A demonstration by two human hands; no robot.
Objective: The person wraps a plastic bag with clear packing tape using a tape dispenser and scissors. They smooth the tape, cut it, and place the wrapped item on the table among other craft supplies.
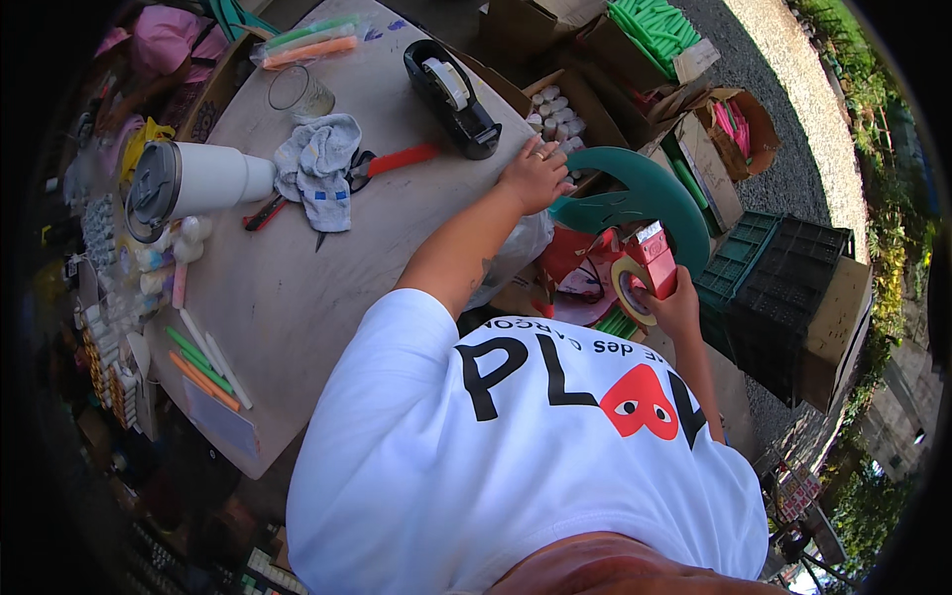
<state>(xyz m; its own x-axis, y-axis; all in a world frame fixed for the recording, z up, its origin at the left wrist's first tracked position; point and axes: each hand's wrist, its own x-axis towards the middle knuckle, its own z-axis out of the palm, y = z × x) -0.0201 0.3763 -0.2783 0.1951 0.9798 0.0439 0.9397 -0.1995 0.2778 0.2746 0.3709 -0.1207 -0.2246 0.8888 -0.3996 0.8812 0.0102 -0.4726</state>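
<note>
My left hand [535, 177] lies palm down on the right edge of the table [397, 208], fingers stretched out and holding nothing, a ring on one of them. Just beyond it stands a black desktop tape dispenser [451, 99] with a roll of tape in it. Over to the right, below table height, my right hand [677, 302] grips a red hand-held tape dispenser [653, 256] that carries a tan tape roll [628, 288]. Its fingers are partly hidden behind the dispenser. Near it are a teal plastic chair [684, 213] and a clear plastic bag [511, 253].
On the table lie a grey cloth [319, 164], red-handled scissors [397, 159], a white tumbler [213, 178], a drinking glass [300, 92] and several coloured sticks [203, 362]. Open boxes hold white rolls [557, 114] and green sticks [654, 35]. Dark plastic crates [778, 297] stand at the right.
</note>
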